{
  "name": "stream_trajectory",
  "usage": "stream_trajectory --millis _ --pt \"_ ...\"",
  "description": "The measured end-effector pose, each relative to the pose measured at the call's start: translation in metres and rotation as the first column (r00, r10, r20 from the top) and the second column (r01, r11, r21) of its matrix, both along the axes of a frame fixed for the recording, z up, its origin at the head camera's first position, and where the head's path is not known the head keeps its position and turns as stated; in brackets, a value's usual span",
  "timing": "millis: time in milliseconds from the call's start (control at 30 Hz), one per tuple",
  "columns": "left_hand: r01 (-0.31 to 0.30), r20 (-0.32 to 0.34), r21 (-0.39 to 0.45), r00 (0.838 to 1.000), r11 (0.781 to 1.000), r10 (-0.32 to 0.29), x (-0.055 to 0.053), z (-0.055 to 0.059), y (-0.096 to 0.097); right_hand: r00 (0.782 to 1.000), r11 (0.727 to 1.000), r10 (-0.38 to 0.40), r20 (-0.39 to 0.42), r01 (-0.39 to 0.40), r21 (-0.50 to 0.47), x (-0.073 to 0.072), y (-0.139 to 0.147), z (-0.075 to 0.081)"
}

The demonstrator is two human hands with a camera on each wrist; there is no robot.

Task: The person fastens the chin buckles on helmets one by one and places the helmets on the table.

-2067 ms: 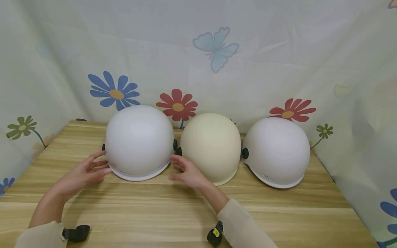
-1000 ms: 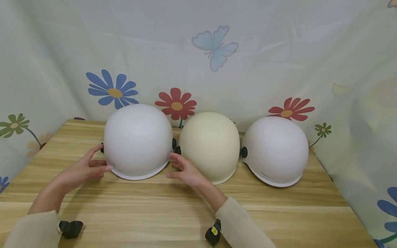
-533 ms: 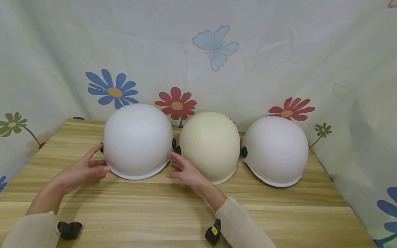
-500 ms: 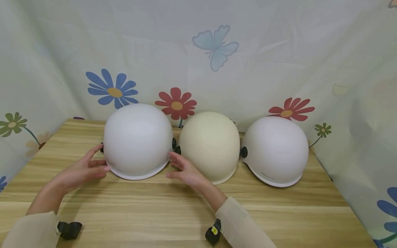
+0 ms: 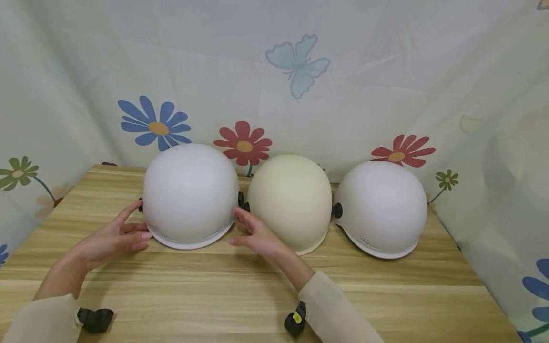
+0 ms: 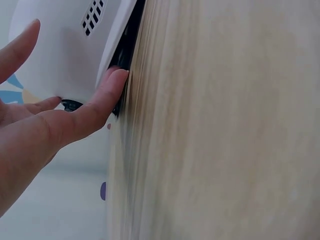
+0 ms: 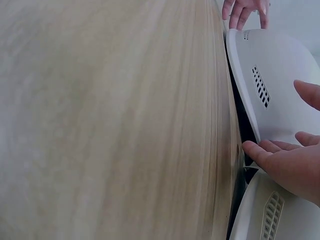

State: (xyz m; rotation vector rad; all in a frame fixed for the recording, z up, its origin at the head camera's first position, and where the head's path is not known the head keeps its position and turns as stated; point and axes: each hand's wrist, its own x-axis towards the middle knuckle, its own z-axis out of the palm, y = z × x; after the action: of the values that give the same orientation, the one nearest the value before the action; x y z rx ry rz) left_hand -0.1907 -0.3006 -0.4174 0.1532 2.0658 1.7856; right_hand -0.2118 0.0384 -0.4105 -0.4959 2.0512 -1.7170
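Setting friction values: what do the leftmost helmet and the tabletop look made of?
Leftmost helmet: likely hard plastic, satin finish; smooth shell, soft highlights, neat vent holes.
Tabletop: wood or wood-look laminate, low sheen; long streaky grain, though real versus printed can't be told.

White and cream helmets are framed by a floral-printed sheet and a wood-grained counter.
Plain white is shown by the left helmet (image 5: pixel 190 195), soft cream by the middle helmet (image 5: pixel 290 202), and white with a faint lilac cast by the right helmet (image 5: pixel 381 209); black is seen on the side knob (image 5: pixel 338 210). The counter (image 5: pixel 193 295) is streaked in yellow-brown bands. The off-white sheet (image 5: pixel 206 71) is printed with a pale-blue butterfly (image 5: pixel 299 66) at upper centre, a blue flower (image 5: pixel 158 127) at centre left, a red flower (image 5: pixel 243 146) near the centre, and a green flower (image 5: pixel 18 174) at far left. Beige is worn on the sleeve (image 5: pixel 339 309) at lower right, and the black wrist camera (image 5: pixel 295 324) is marked in yellow.
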Motion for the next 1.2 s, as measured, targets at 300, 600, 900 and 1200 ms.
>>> stream_trajectory --millis 300,600,900,1200 --pt "0.014 -0.027 0.05 1.0 0.999 -0.013 0.004 -0.001 -0.001 1.0 1.0 0.002 0.026 -0.001 -0.011 -0.001 0.002 0.002" --pt "-0.053 -0.081 0.043 0.995 0.998 0.056 0.011 0.01 0.005 1.0 0.998 0.01 0.028 -0.008 -0.06 0.001 0.002 0.004" --pt "-0.194 -0.23 0.012 0.954 0.981 0.191 0.019 0.023 0.033 0.999 0.996 -0.013 0.044 0.016 -0.085 0.002 0.004 0.007" --pt "-0.315 -0.337 0.108 0.881 0.943 0.333 0.019 0.025 0.054 0.999 0.995 -0.029 0.044 0.033 -0.098 0.004 0.006 0.009"
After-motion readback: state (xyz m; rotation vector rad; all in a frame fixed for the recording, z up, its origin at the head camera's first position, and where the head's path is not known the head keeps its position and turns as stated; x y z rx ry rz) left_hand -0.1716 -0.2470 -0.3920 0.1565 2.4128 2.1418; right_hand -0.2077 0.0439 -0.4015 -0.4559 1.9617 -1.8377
